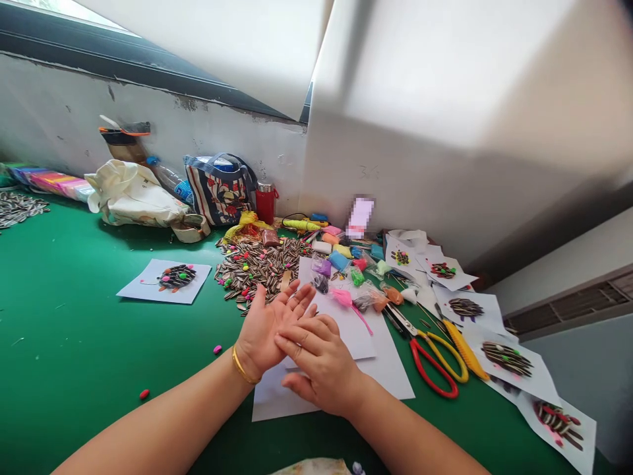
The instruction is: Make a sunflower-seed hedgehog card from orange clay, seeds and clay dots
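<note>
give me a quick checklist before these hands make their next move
1. Bare left hand open, palm up: ok.
2. Bare right hand touching the left: ok, its fingers lie across the palm.
3. Something between them: cannot tell, the fingers hide it.
4. White paper sheets free of materials: not ok, a bright pink clay-like lump lies there.
5. Red-and-yellow-handled metal scissors apart from both hands: ok.

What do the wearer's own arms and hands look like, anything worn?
Left hand: ungloved, with a slim, rounded gold-coloured bangle at the wrist. Right hand: ungloved, no bracelet or watch visible. No sleeves show on the left forearm or right forearm. No cables or markings visible.
</note>
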`<state>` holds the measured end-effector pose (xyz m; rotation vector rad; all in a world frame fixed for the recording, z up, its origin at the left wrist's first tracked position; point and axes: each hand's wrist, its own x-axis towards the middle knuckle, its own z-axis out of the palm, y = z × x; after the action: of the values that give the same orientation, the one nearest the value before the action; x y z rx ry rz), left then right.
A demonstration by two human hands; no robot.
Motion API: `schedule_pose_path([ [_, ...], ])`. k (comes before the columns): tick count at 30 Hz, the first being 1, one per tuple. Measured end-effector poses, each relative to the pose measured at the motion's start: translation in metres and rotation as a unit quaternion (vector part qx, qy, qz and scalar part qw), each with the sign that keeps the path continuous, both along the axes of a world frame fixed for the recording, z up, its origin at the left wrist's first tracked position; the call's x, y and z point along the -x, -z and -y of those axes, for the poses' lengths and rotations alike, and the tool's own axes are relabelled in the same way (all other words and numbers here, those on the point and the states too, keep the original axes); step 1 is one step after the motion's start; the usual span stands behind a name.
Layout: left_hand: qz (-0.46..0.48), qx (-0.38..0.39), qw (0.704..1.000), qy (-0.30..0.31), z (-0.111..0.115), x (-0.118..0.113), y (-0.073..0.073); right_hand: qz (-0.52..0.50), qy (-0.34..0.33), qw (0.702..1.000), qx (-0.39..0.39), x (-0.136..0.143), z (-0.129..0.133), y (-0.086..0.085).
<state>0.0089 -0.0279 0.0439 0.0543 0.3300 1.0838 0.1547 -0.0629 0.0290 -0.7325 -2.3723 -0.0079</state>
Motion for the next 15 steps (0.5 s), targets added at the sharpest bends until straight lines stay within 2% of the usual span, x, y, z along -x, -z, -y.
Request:
schedule_pose_path([
  [2, -0.001, 0.007, 1.000, 0.014, 0.0001, 0.0011, 0.0014, 0.015, -0.001, 1.000, -0.017, 0.0000, -0.0015, 0.0035],
  [5, 0.010, 0.000, 0.999, 0.053, 0.0018, 0.0017, 0.0005, 0.012, 0.050, 0.998, -0.031, -0.0030, -0.0050, 0.0082],
  [7, 0.019, -0.010, 0.999, 0.041, 0.0015, 0.0027, -0.0007, 0.017, 0.073, 0.997, -0.025, -0.0053, -0.0061, 0.0095],
  [10, 0.017, -0.015, 1.000, 0.017, 0.0002, 0.0034, -0.0002, 0.039, 0.039, 0.998, -0.030, -0.0053, -0.0058, 0.0099],
  [12, 0.010, -0.010, 0.999, 0.033, 0.0002, 0.0027, 0.0017, 0.048, 0.023, 0.998, -0.039, -0.0038, -0.0057, 0.0100],
  [15, 0.009, -0.008, 0.998, 0.055, 0.0003, 0.0022, 0.0030, 0.040, 0.049, 0.997, -0.033, -0.0030, -0.0066, 0.0093],
])
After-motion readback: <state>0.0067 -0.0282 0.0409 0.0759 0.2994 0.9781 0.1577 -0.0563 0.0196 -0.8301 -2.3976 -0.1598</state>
